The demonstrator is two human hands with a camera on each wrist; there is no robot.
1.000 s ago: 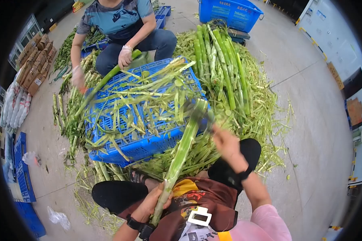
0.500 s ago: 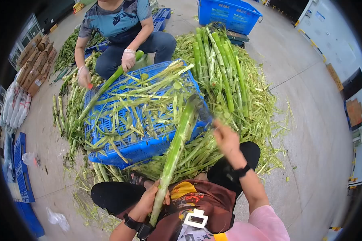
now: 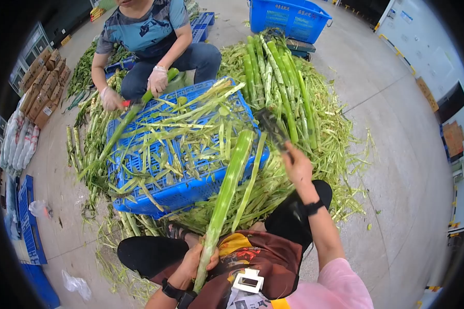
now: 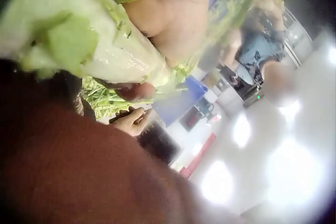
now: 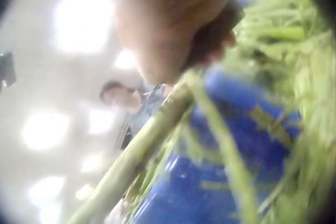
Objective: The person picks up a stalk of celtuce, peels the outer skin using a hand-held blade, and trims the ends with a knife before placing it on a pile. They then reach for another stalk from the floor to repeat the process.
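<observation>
In the head view my left hand [image 3: 197, 260] grips the lower end of a thick celtuce stem [image 3: 226, 201], which slants up from my lap toward the blue crate. Pale, wet stem flesh [image 4: 126, 50] fills the upper left of the left wrist view. My right hand [image 3: 299, 169] holds a knife [image 3: 273, 130] with a broad dark blade, off to the right of the stem's top. Between stem and right hand dangles a long strip of peel [image 3: 250, 183]. In the right wrist view my right hand [image 5: 173, 24] is blurred and its fingers partly hidden.
An upturned blue crate [image 3: 175, 193] strewn with peelings stands ahead. Across it a seated person [image 3: 144, 31] holds another stem [image 3: 116, 131] and a red-handled tool [image 3: 127, 103]. Peeled stems [image 3: 278, 77] lie on a peelings heap [image 3: 340, 149] at right; a blue basket [image 3: 291, 20] stands behind.
The knife has come away from the stem's top, moving right, and a peel strip now hangs loose beside the stem. My left hand keeps its grip. The other person's tool hand has moved up their stem.
</observation>
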